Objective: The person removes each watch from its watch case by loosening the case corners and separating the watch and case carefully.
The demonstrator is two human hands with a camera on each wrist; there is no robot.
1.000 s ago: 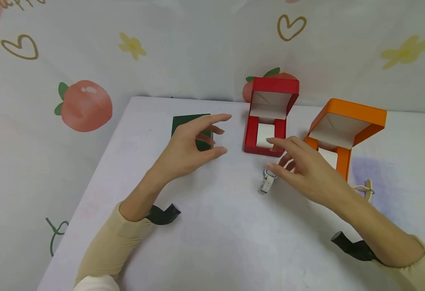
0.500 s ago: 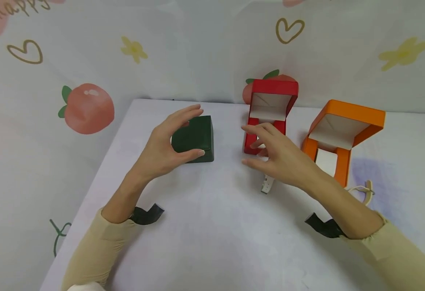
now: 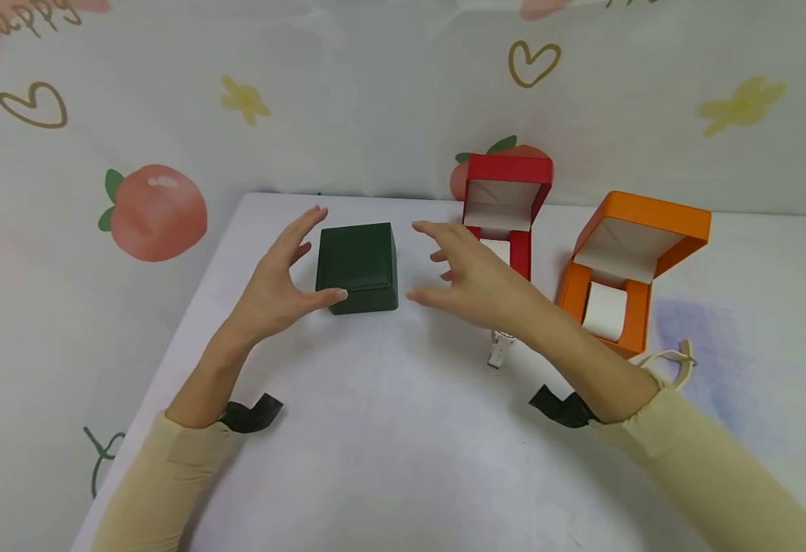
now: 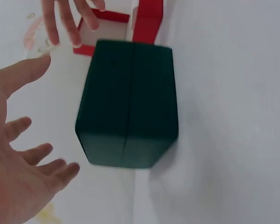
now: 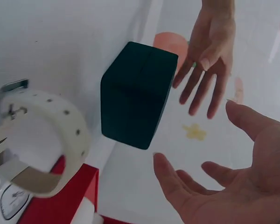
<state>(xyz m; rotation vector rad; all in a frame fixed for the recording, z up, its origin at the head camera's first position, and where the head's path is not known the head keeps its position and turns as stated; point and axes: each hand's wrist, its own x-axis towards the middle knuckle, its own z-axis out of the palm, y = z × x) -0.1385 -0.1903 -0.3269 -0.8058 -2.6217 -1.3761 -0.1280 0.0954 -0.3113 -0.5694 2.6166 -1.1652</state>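
Observation:
A closed dark green box point(image 3: 356, 259) sits on the table between the two hands; its lid seam shows in the left wrist view, on the green box point(image 4: 130, 102). My left hand point(image 3: 271, 284) is spread at the box's left side, thumb by its front left corner; contact cannot be told. On the other side my right hand point(image 3: 475, 276) hovers a little apart from the box, fingers loosely bent and holding nothing. Under the right forearm lies a white-strapped wristwatch point(image 3: 499, 351), partly hidden. In the right wrist view the watch strap point(image 5: 74, 135) stands up in a loop.
Behind the right hand stands an open red watch box point(image 3: 509, 169) with a white cushion. To its right is an open orange watch box point(image 3: 640, 230), also cushioned. A cream strap point(image 3: 684, 364) lies past the right forearm. A patterned sheet hangs behind the table.
The left hand has drawn back leftward, uncovering the green box. My right hand has moved left from above the watch to near the box's right side. The boxes stay put.

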